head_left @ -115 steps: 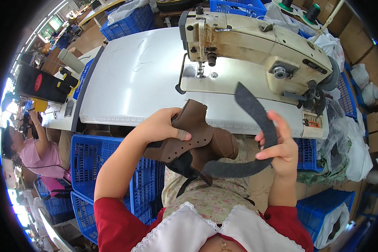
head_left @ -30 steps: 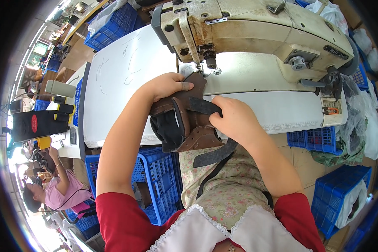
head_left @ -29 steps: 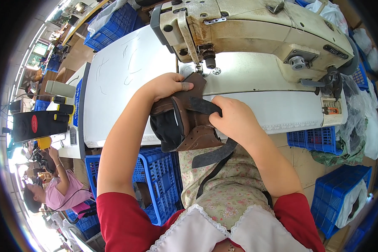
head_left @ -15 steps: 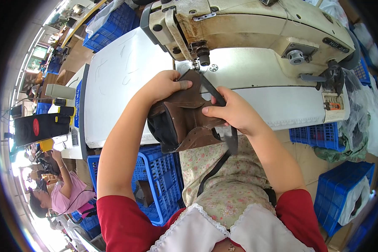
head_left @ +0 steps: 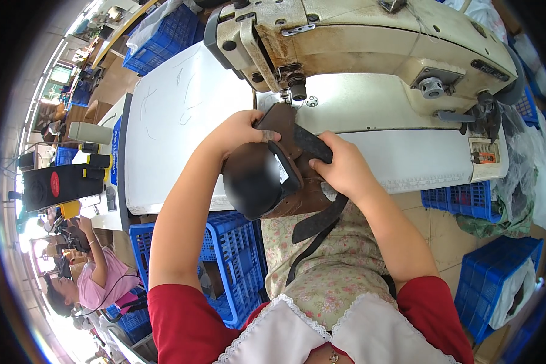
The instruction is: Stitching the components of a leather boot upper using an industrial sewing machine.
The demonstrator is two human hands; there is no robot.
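A brown leather bag piece (head_left: 279, 118) with a black lining (head_left: 249, 182) lies at the front of the sewing machine (head_left: 358, 42), its top corner close below the presser foot (head_left: 287, 97). My left hand (head_left: 249, 133) is closed on the upper left edge of the leather, thumb on top. On the other side my right hand (head_left: 343, 164) pinches a dark strap (head_left: 312, 147) against the leather. The strap's loose end hangs over my lap. A small white label shows on the lining's edge. Whether the corner touches the presser foot I cannot tell.
The white machine table (head_left: 176, 121) spreads to the left. A blue crate (head_left: 233, 261) stands below its front edge, and another blue crate (head_left: 497, 279) is at the right. Plastic bags (head_left: 522, 164) hang by the table's right end. A person in pink (head_left: 106, 279) sits at far left.
The bag piece has turned, so more of its black lining faces up. The strap now lies broad side up, its free end swung to the left. Both hands keep hold.
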